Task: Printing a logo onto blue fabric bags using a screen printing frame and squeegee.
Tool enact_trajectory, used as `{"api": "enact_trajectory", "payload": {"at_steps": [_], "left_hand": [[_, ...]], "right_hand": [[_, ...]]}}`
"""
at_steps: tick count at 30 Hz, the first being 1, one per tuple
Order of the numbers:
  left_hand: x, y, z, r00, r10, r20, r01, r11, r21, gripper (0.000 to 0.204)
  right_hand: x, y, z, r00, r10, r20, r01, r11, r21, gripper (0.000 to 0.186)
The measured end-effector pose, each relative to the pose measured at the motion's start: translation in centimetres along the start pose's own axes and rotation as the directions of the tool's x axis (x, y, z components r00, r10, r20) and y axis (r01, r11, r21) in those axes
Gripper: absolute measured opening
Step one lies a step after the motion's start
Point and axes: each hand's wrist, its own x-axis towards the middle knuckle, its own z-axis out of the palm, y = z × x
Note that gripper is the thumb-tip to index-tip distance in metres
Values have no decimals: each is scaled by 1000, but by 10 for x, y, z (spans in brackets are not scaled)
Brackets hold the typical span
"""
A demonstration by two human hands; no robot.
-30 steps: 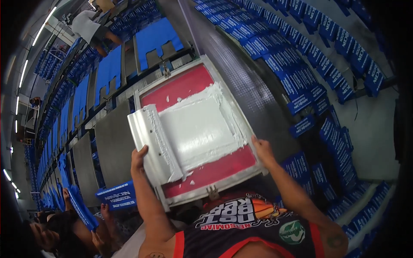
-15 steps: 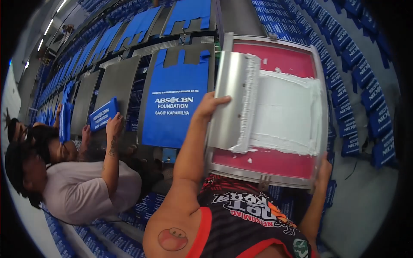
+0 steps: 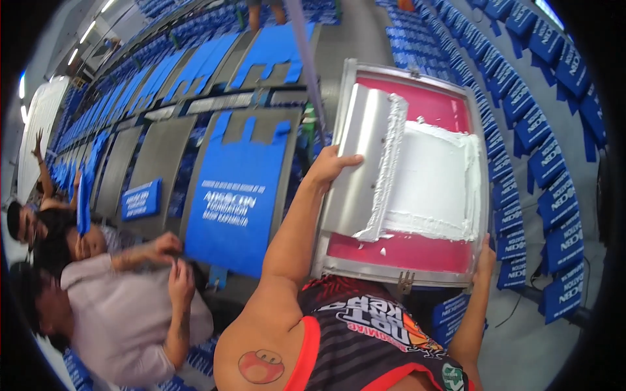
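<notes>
A metal-rimmed printing screen (image 3: 475, 176) with pink mesh (image 3: 404, 257) and thick white ink (image 3: 430, 182) is held up in front of my body. A wide metal squeegee (image 3: 355, 156) lies along the screen's left part, white ink piled along its right edge. My left hand (image 3: 332, 163) is closed on the squeegee at the screen's left side, thumb across its face. My right hand (image 3: 484, 257) grips the screen's right edge low down, its fingers partly hidden. To the left, a printed blue bag (image 3: 235, 163) lies flat on a grey board.
Co-workers (image 3: 111, 306) are at the lower left near more grey boards (image 3: 160, 156) and blue bags (image 3: 150, 199). A far row of bags (image 3: 267, 52) runs behind a pale pole (image 3: 306, 72). Racks of blue bags (image 3: 554, 195) line the right. Someone's legs (image 3: 261, 13) show at the top.
My view has turned left, showing more co-workers and boards. The screen sits more upright in view. A co-worker's hands have let go of a folded blue bag, which now rests on a board.
</notes>
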Motion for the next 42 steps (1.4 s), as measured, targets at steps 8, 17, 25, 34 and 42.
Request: {"api": "enact_trajectory", "payload": {"at_steps": [8,17,25,34,42], "left_hand": [[194,63,0,996,34,-85,-27,996,90,50],[398,167,-52,967,135,-215,-124,990,65,40],[537,203,-142,871,190,-452,-248,966,-73,40],[570,228,-211,461,174,-870,-462,884,-68,38],[601,202,-244,-115,144,-983,-624,760,184,37]], "right_hand": [[173,-119,111,994,-104,-32,100,989,-105,62],[349,-303,266,970,-159,183,176,981,-81,59],[514,-461,469,838,-420,348,428,902,55,57],[567,-683,777,369,-533,761,706,694,144,55],[498,-775,1006,-101,-417,903,846,443,299,59]]}}
